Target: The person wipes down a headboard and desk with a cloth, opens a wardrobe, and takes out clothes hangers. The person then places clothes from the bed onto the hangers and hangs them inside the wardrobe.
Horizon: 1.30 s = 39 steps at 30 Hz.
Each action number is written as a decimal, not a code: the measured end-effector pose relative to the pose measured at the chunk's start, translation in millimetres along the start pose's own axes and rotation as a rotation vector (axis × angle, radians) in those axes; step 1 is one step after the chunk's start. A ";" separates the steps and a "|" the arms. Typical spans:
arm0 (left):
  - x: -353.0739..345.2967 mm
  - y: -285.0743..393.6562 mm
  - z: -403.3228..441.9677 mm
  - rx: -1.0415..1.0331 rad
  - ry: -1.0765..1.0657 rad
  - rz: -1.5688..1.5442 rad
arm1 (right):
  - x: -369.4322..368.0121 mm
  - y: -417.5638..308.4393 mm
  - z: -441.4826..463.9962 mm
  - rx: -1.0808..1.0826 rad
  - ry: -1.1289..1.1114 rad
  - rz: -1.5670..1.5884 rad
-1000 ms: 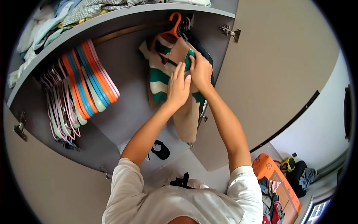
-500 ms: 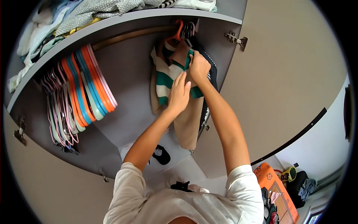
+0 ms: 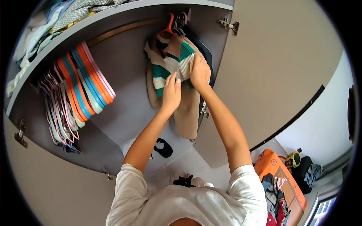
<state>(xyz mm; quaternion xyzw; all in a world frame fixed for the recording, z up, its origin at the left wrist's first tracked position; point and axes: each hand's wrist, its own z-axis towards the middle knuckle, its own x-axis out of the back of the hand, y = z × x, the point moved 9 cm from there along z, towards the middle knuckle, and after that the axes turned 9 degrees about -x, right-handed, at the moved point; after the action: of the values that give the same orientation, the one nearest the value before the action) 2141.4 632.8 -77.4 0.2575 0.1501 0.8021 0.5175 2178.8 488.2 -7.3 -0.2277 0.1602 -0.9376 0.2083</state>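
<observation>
A knit sweater [image 3: 161, 71] with green, cream and beige stripes and a brown collar hangs from an orange hanger [image 3: 169, 25] at the right of the wardrobe rail [image 3: 128, 28]. My right hand [image 3: 200, 72] lies on the sweater's right front, fingers extended and thumb apart. Lower and to the left, my left hand [image 3: 172, 93] has its fingers stretched out at the front of the sweater; whether it touches the knit is hard to tell. Other hangers [image 3: 183, 17] and dark garments [image 3: 205, 52] hang right behind it.
Bunched hangers [image 3: 85, 86] in orange, blue, pink and pale green fill the rail's left side. Folded clothes [image 3: 71, 19] lie on the shelf above. An open door [image 3: 279, 71] stands at the right. Below is a black shoe [image 3: 163, 148]; clothes [image 3: 277, 197] lie on an orange box [image 3: 270, 162].
My right hand has let go of the green-edged collar and moved down onto the sweater's front, which now lies flatter. The camera view has shifted slightly.
</observation>
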 end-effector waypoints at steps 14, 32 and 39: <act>-38.5 33.8 -157.0 0.218 -0.061 -0.293 | 166.2 72.1 -205.5 -0.351 -0.039 -0.011; -313.9 379.3 -407.2 0.183 -0.840 -0.858 | 618.5 201.7 -482.0 -0.849 0.370 -0.629; -372.3 566.2 -568.9 -0.106 -1.187 -1.039 | 781.9 203.0 -610.7 -1.094 0.502 -0.869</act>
<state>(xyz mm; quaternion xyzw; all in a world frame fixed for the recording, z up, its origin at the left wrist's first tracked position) 1515.3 72.1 -353.9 0.5142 -0.0886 0.1922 0.8311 1308.9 76.2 -321.9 -0.1208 0.5427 -0.7456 -0.3674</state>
